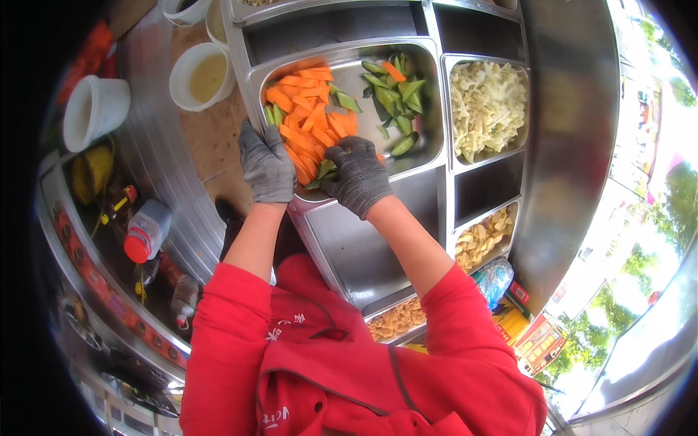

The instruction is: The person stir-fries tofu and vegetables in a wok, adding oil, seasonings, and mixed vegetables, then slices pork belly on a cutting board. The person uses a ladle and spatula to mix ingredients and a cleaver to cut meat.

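Observation:
A rectangular stainless steel tray (349,62) holds sliced carrots (313,117) heaped on its left side and cut cucumber pieces (398,95) on its right. Both my hands wear grey knit gloves. My left hand (266,162) lies at the tray's left rim, beside the carrots; whether its fingers grip the rim is not clear. My right hand (360,173) reaches into the near part of the tray, its fingers curled around green cucumber pieces (326,173) next to the carrots.
Right of the tray stand a pan of shredded pale vegetable (487,106) and one of sliced potato-like pieces (482,240). A pan of brown crumbly food (397,321) is nearer my body. White plastic tubs (202,76) stand at left, with a red-capped jug (147,231) below.

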Action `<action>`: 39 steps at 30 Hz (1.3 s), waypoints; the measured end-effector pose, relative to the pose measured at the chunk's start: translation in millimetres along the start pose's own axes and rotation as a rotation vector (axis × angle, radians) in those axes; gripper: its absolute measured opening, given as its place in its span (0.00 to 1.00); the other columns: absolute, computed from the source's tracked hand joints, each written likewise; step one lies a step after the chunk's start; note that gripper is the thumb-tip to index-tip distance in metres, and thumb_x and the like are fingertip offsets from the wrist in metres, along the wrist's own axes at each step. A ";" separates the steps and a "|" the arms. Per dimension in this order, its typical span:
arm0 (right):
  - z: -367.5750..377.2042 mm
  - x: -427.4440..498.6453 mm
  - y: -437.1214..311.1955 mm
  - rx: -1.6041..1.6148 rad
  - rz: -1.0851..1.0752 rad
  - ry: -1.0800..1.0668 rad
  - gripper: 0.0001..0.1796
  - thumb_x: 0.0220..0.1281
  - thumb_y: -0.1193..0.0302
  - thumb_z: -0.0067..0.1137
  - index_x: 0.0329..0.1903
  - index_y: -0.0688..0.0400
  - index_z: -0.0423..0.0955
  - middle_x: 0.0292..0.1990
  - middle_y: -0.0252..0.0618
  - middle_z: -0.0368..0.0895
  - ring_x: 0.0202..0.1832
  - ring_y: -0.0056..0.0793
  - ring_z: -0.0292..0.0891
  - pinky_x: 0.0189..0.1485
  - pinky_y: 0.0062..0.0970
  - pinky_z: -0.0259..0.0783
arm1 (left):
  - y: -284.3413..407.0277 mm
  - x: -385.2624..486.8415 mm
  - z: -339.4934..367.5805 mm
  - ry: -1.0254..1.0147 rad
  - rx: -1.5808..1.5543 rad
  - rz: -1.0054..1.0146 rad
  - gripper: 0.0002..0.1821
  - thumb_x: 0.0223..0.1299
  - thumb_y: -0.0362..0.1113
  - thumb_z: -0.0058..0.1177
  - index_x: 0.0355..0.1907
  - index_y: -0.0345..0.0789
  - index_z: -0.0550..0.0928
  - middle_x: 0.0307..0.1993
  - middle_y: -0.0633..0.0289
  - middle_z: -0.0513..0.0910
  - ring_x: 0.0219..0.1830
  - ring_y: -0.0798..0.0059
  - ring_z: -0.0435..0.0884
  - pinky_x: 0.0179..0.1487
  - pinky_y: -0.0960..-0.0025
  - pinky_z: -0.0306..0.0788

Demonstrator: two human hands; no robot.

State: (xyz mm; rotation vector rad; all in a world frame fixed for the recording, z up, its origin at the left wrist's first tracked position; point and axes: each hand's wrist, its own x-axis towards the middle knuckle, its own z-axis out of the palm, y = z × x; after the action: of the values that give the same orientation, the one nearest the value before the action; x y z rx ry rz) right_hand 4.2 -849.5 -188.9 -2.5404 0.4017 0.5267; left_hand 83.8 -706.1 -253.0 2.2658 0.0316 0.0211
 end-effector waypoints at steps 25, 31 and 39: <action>-33.6 23.2 38.5 0.140 0.166 0.220 0.23 0.57 0.59 0.62 0.55 0.50 0.75 0.54 0.47 0.74 0.54 0.48 0.74 0.56 0.41 0.70 | -4.0 -0.8 3.2 -0.011 0.065 -0.011 0.26 0.69 0.43 0.47 0.60 0.24 0.68 0.50 0.35 0.76 0.51 0.40 0.75 0.57 0.52 0.69; -22.3 43.1 52.0 -0.088 0.255 0.184 0.23 0.58 0.60 0.62 0.55 0.52 0.74 0.56 0.47 0.72 0.53 0.49 0.74 0.55 0.43 0.71 | -3.3 -0.5 1.3 -0.005 0.106 0.015 0.26 0.68 0.42 0.47 0.59 0.23 0.68 0.48 0.36 0.77 0.50 0.41 0.76 0.56 0.53 0.69; -17.5 86.2 28.2 0.091 0.110 0.357 0.17 0.56 0.61 0.64 0.48 0.52 0.80 0.53 0.45 0.73 0.49 0.46 0.77 0.53 0.40 0.73 | -1.3 0.0 0.1 -0.015 0.067 0.009 0.24 0.68 0.42 0.47 0.58 0.25 0.69 0.47 0.38 0.77 0.48 0.42 0.77 0.54 0.54 0.70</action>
State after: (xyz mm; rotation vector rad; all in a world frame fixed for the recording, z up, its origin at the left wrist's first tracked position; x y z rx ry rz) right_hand 74.5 -897.5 -224.7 -2.5326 0.6799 0.0861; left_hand 83.8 -705.4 -254.1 2.3334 0.0146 0.0083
